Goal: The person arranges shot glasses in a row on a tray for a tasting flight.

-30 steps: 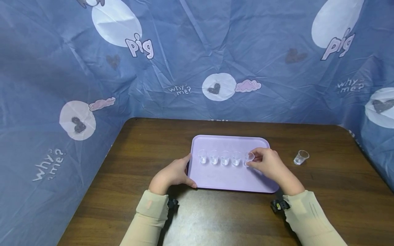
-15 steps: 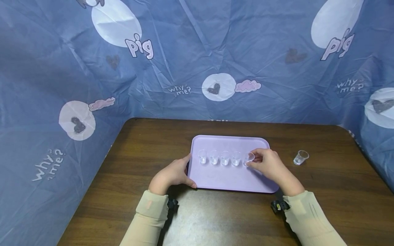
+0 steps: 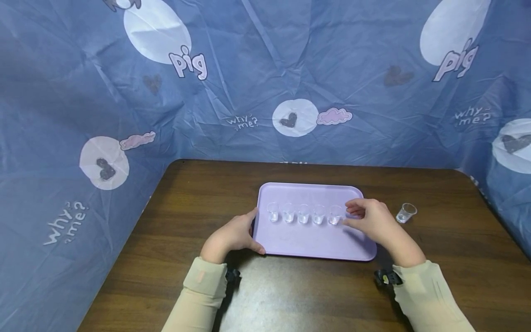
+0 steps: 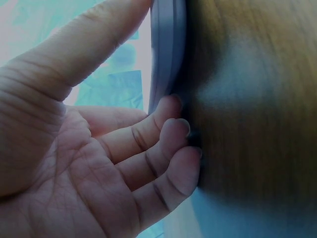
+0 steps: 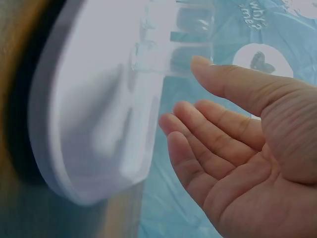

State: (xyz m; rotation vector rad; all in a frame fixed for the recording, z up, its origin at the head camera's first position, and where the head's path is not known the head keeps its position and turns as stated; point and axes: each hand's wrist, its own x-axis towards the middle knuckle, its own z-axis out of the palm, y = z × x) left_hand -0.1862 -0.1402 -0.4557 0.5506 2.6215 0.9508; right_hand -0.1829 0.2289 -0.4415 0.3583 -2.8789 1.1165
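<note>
A lilac tray (image 3: pixel 311 244) lies on the table, bearing several small clear cups in a row. My left hand (image 3: pixel 232 235) rests against its left edge, thumb by the near corner; in the left wrist view the slightly bent fingers (image 4: pixel 173 171) lie beside the rim. My right hand (image 3: pixel 371 219) hovers over the tray's right side with nothing in it. Just left of its fingertips stands the rightmost cup (image 3: pixel 335 216), upright. The right wrist view shows the thumb near that cup (image 5: pixel 185 58) and the other fingers spread loosely below.
Another clear cup (image 3: pixel 405 213) is on the table, right of the tray and beyond my right hand. The brown wooden table (image 3: pixel 199 193) is backed by a blue patterned cloth (image 3: pixel 232 83).
My right hand has let go of the rightmost cup and moved a little to the right. That cup stays at the row's end. My left hand has not moved.
</note>
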